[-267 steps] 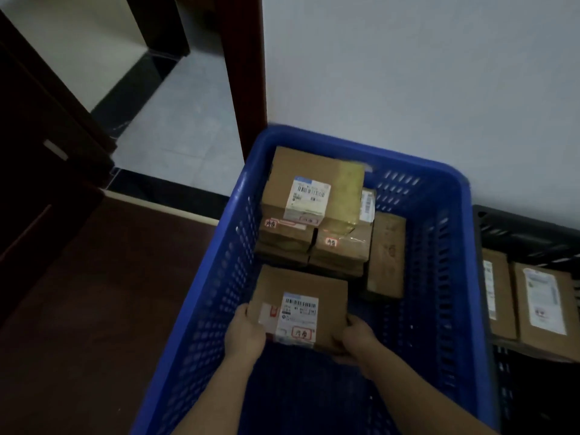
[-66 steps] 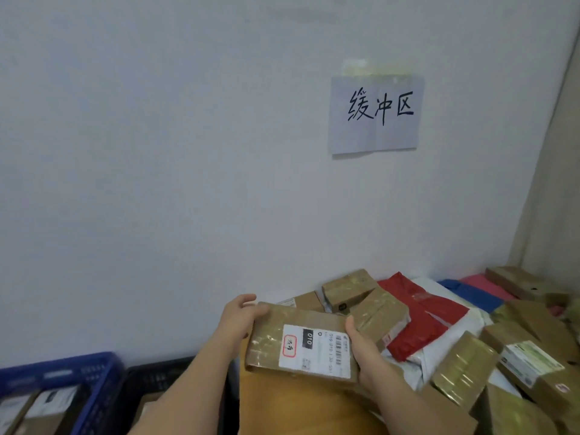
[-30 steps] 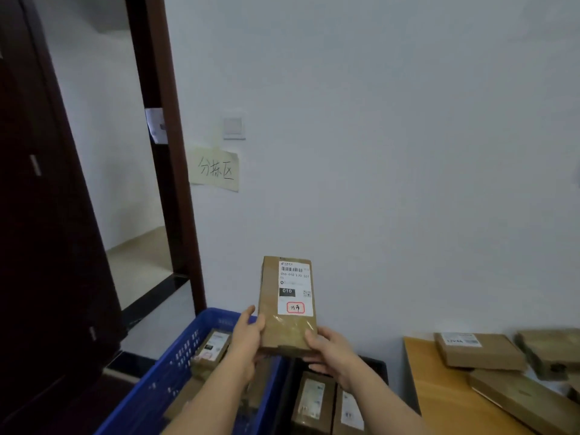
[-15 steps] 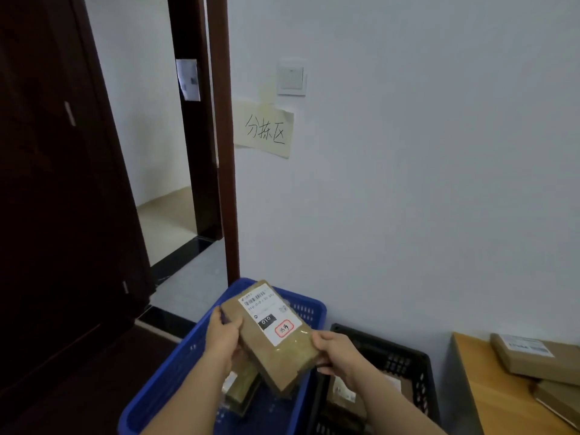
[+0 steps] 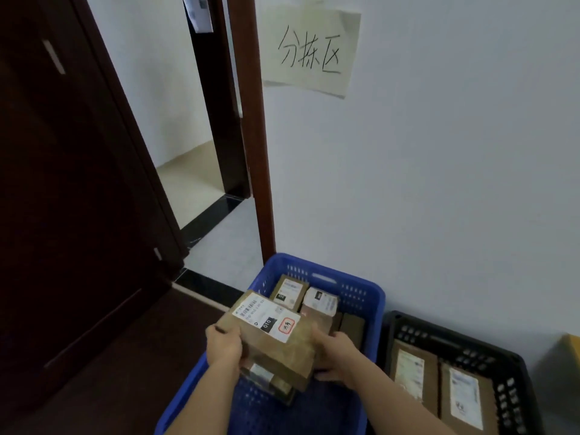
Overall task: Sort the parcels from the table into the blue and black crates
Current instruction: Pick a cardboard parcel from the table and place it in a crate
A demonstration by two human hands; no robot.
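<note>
I hold a brown cardboard parcel (image 5: 276, 346) with a white label and a red-framed stamp over the blue crate (image 5: 361, 296). My left hand (image 5: 224, 345) grips its left end and my right hand (image 5: 337, 356) grips its right end. Several brown parcels (image 5: 320, 301) lie inside the blue crate, and one parcel (image 5: 266, 379) sits right under the held one. The black crate (image 5: 464, 340) stands to the right, against the blue one, with two labelled parcels (image 5: 461, 390) in it.
Both crates stand on the floor against a white wall bearing a handwritten paper sign (image 5: 310, 51). A dark wooden door (image 5: 72, 183) and a doorway (image 5: 194, 146) are to the left. A yellow table corner (image 5: 571, 350) shows at the far right.
I have leaned closer to the crates and lowered the parcel, now lying flatter, into the mouth of the blue crate. Both hands keep their grip on it.
</note>
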